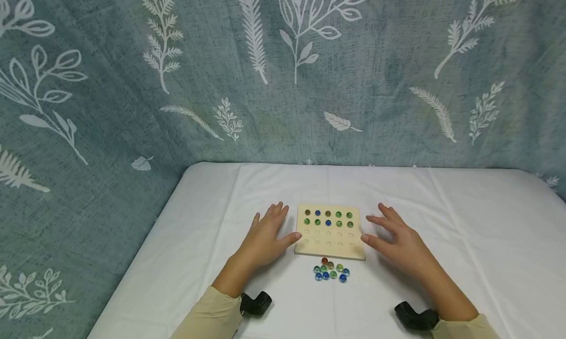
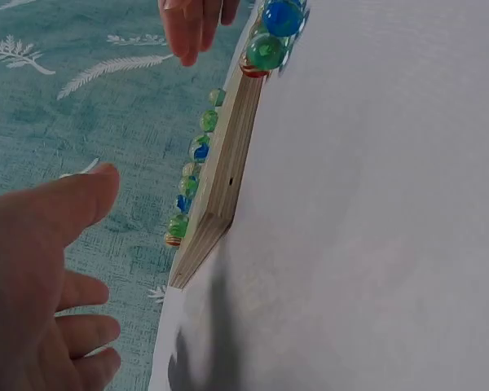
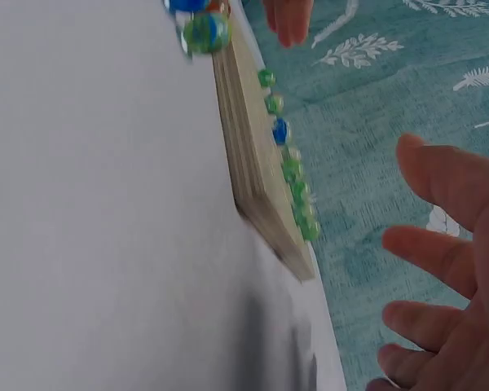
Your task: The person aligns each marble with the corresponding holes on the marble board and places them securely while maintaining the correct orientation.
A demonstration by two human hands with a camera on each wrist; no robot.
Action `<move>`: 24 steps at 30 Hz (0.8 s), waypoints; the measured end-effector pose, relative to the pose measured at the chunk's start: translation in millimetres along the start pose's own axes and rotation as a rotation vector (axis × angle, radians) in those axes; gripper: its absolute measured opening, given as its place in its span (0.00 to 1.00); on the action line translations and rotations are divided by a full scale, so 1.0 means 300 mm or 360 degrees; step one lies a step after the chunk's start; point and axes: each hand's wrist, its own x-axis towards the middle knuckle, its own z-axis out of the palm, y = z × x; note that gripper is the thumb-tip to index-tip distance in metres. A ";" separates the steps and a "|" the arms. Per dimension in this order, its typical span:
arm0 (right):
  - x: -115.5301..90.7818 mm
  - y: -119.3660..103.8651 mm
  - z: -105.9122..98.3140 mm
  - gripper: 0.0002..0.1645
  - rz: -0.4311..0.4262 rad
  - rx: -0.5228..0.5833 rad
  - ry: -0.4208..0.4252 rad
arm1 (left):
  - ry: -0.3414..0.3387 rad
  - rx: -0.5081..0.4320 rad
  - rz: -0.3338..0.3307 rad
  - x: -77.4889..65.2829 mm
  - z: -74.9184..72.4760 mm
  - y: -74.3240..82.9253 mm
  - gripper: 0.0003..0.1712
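Observation:
A pale wooden board (image 1: 329,237) with rows of round hollows lies on the white cloth. Marbles (image 1: 328,223), mostly green with some blue and amber, fill its two far rows; the two near rows of hollows are bare. Just in front of the board, a loose cluster of marbles (image 1: 333,274) includes blue, green and one red. My left hand (image 1: 265,235) is at the board's left side, fingers spread, thumb tip over its edge. On the right side my right hand (image 1: 398,240) hovers with fingers apart, thumb near the edge. Both hands hold nothing.
White cloth (image 1: 185,260) covers the table. A teal curtain (image 1: 283,123) with white leaf prints hangs behind and to the left. Black curved pieces (image 1: 256,303) sit at each wrist, next to the beige sleeves (image 1: 212,314).

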 end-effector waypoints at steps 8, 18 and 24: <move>-0.017 -0.011 0.045 0.21 -0.0042 0.0304 -0.0097 | -0.0200 -0.0165 0.0059 -0.005 0.022 0.003 0.45; -0.051 -0.036 0.100 0.14 -0.0054 0.0327 -0.0226 | -0.0203 -0.0193 0.0061 -0.009 0.051 -0.009 0.41; -0.054 -0.043 0.113 0.14 -0.0041 0.0269 -0.0243 | -0.0166 -0.0221 0.0064 -0.005 0.065 -0.017 0.41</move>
